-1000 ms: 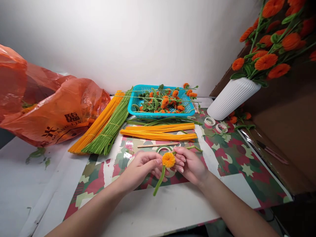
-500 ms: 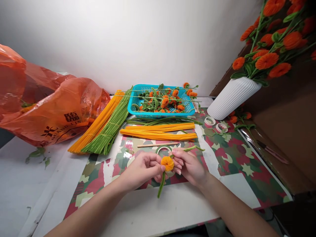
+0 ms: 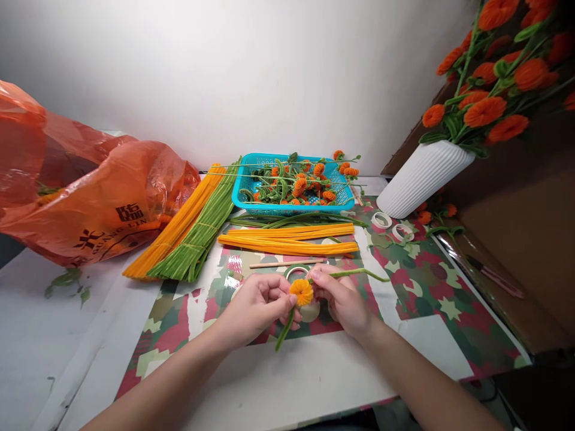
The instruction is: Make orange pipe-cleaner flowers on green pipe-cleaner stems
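Note:
Low over the front of the table, my left hand [image 3: 265, 302] pinches a small yellow pipe-cleaner flower [image 3: 301, 292] at its left edge. My right hand [image 3: 339, 296] is closed, thumb against fingers, on a green pipe cleaner [image 3: 359, 273] just right of the flower. The free end of that pipe cleaner sticks out to the right past my hand, bent near its tip. Another green length [image 3: 284, 331] hangs below the flower toward me. Whether both green lengths are one piece is hidden behind the flower and fingers.
Beyond my hands lie a wooden stick [image 3: 286, 263], a tape roll [image 3: 297, 273] and yellow pipe cleaners [image 3: 290, 245]. A blue basket [image 3: 294, 208] holds orange flowers. Bundled green pipe cleaners [image 3: 197, 239] and an orange bag [image 3: 112, 203] are left; a white vase [image 3: 420, 179] and tape rolls [image 3: 381, 221] are right.
The flower has shifted slightly left and up with my left hand. My right hand has turned a little, and the green pipe cleaner now reaches farther right.

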`<state>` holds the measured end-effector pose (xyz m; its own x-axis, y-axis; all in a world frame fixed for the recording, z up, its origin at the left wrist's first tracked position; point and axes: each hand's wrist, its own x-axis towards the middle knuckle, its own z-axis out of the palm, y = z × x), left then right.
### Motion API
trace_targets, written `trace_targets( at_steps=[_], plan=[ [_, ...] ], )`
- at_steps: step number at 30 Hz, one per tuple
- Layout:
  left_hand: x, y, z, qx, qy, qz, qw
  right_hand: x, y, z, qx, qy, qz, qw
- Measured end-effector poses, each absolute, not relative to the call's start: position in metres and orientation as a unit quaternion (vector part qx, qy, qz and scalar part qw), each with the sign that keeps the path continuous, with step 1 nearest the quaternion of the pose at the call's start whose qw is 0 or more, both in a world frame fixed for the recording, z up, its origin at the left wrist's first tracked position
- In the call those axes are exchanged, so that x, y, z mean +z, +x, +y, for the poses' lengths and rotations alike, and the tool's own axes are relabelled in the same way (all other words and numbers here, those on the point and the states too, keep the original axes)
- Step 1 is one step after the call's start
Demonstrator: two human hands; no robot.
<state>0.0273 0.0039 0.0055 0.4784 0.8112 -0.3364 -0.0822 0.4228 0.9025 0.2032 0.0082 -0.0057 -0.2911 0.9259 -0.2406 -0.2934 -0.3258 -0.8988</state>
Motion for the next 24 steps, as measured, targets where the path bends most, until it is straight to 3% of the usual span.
trace_targets(
  at_steps=[4,8,10,13,18,24],
  plan=[
    [0.006,0.026,0.004,0.363,0.498,0.414,0.669,0.002,0.208,0.009,0.6,-0.413,-0.503,0.466],
    [0.006,0.025,0.005,0.467,0.553,0.49,0.486,0.012,0.215,0.006,0.354,-0.355,-0.685,0.528],
    [0.006,0.023,0.006,0.5,0.526,0.524,0.445,0.014,0.216,0.004,0.233,-0.298,-0.754,0.537],
    [0.005,0.021,0.009,0.484,0.454,0.528,0.53,0.014,0.217,0.002,0.105,-0.247,-0.812,0.519],
    [0.005,0.022,0.01,0.341,0.372,0.466,0.727,0.01,0.215,0.004,-0.01,-0.211,-0.847,0.488],
    [0.01,0.024,0.008,0.384,0.366,0.386,0.755,0.006,0.214,0.006,-0.016,-0.225,-0.845,0.485]
  ],
)
